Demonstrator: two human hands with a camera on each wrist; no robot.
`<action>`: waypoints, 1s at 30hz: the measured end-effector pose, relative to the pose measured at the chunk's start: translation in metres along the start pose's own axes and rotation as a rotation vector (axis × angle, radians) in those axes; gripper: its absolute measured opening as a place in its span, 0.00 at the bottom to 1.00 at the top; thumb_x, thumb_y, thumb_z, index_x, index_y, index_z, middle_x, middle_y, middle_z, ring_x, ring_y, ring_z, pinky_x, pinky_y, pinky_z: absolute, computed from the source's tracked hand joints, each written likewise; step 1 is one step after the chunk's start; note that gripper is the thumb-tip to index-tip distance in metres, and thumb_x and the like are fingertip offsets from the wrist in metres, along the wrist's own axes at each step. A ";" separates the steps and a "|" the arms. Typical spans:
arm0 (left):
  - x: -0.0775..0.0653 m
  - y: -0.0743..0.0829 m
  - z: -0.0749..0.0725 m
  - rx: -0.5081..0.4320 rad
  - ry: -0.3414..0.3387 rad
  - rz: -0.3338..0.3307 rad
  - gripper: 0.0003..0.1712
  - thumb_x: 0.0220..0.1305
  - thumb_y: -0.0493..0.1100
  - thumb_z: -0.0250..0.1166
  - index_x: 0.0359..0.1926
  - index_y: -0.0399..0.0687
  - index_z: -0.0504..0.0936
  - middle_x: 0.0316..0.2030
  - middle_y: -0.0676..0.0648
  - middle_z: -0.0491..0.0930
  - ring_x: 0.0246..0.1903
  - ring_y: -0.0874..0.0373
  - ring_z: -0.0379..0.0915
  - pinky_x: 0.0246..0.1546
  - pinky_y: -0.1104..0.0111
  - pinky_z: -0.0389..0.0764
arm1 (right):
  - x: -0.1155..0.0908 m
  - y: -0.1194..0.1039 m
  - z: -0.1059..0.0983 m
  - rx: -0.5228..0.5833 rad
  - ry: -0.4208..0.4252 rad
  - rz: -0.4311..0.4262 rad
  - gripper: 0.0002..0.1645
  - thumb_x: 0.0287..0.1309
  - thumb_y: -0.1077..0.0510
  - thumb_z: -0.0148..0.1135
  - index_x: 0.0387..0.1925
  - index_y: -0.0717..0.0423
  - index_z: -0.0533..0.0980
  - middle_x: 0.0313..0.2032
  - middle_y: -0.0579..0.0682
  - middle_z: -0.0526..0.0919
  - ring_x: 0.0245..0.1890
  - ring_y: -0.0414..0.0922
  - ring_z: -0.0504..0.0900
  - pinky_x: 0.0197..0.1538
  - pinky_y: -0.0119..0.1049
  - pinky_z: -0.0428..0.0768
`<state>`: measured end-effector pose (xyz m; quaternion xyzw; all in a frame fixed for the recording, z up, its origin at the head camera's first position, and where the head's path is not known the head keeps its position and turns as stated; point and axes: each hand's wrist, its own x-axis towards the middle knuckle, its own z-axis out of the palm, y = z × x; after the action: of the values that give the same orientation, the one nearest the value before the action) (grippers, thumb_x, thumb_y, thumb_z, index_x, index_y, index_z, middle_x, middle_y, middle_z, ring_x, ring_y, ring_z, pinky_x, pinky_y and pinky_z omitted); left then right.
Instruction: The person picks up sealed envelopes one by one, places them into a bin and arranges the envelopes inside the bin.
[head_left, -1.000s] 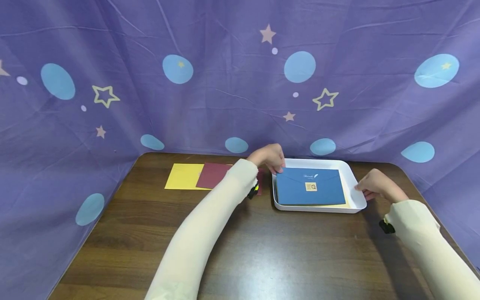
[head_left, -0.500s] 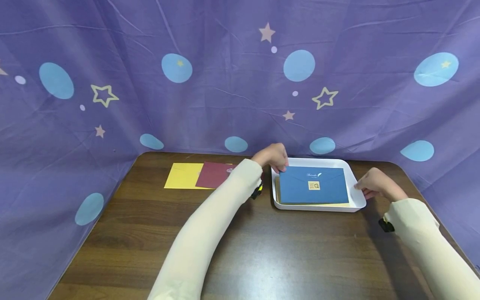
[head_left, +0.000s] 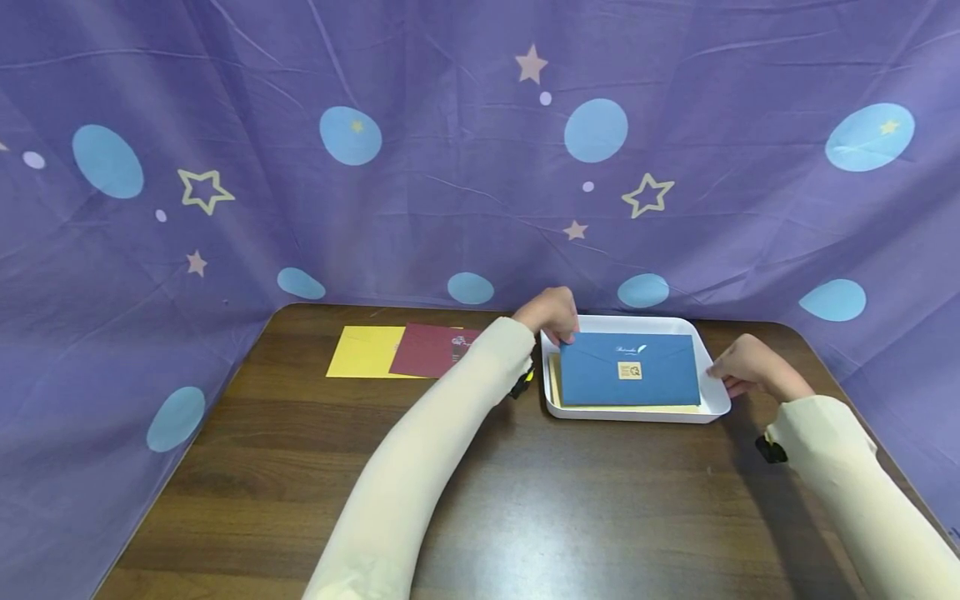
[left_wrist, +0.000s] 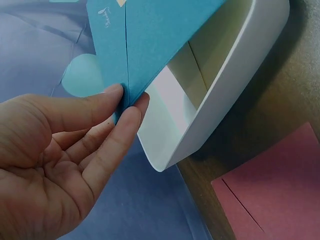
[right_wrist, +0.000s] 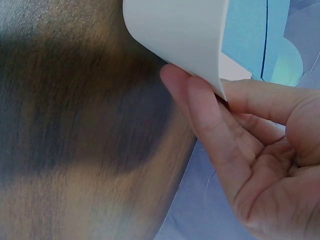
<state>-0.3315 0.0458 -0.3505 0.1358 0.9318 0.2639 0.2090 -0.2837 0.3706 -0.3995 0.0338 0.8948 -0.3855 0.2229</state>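
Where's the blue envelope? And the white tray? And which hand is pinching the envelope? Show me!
Blue envelope (head_left: pixel 630 391): head view, on its face, just below the middle.
White tray (left_wrist: pixel 230 85): left wrist view, outside of its wall.
Left hand (left_wrist: pixel 62 167): left wrist view, on the palm.

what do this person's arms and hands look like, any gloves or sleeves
Both the left sleeve and right sleeve are long and pale cream. The left hand and right hand wear no gloves. A small black device shows under the right cuff.
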 end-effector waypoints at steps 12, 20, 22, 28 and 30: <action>0.007 0.003 0.003 0.127 -0.020 -0.077 0.05 0.61 0.32 0.72 0.38 0.43 0.90 0.43 0.44 0.88 0.21 0.60 0.81 0.36 0.70 0.88 | 0.000 0.000 -0.001 -0.008 0.005 0.014 0.18 0.60 0.70 0.62 0.43 0.87 0.76 0.21 0.51 0.84 0.23 0.44 0.84 0.31 0.40 0.88; 0.007 0.003 0.010 0.277 0.007 -0.079 0.05 0.59 0.36 0.75 0.37 0.46 0.89 0.34 0.47 0.89 0.26 0.58 0.86 0.27 0.72 0.85 | 0.002 0.001 0.000 -0.012 0.007 0.020 0.18 0.59 0.70 0.62 0.44 0.87 0.76 0.22 0.50 0.84 0.24 0.43 0.85 0.31 0.40 0.88; 0.007 0.004 0.013 0.306 0.027 -0.080 0.06 0.59 0.37 0.75 0.38 0.45 0.88 0.34 0.46 0.88 0.24 0.59 0.85 0.22 0.74 0.82 | 0.002 0.001 0.001 -0.020 0.014 0.021 0.18 0.59 0.70 0.62 0.44 0.86 0.76 0.23 0.50 0.84 0.24 0.43 0.85 0.32 0.40 0.88; 0.004 0.008 0.019 0.373 0.099 -0.085 0.10 0.57 0.36 0.75 0.40 0.44 0.85 0.41 0.44 0.86 0.17 0.60 0.76 0.21 0.72 0.80 | 0.002 0.001 0.000 -0.044 0.024 0.017 0.17 0.59 0.69 0.63 0.43 0.86 0.77 0.22 0.49 0.84 0.24 0.42 0.85 0.32 0.41 0.89; 0.002 0.010 0.021 0.384 0.123 -0.089 0.10 0.57 0.35 0.75 0.41 0.45 0.85 0.43 0.44 0.86 0.20 0.59 0.77 0.25 0.70 0.83 | 0.002 0.001 0.000 -0.048 0.024 0.017 0.17 0.60 0.69 0.63 0.43 0.86 0.77 0.22 0.49 0.83 0.23 0.42 0.85 0.32 0.41 0.89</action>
<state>-0.3226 0.0639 -0.3624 0.1156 0.9810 0.0797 0.1335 -0.2857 0.3707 -0.4011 0.0408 0.9061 -0.3614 0.2160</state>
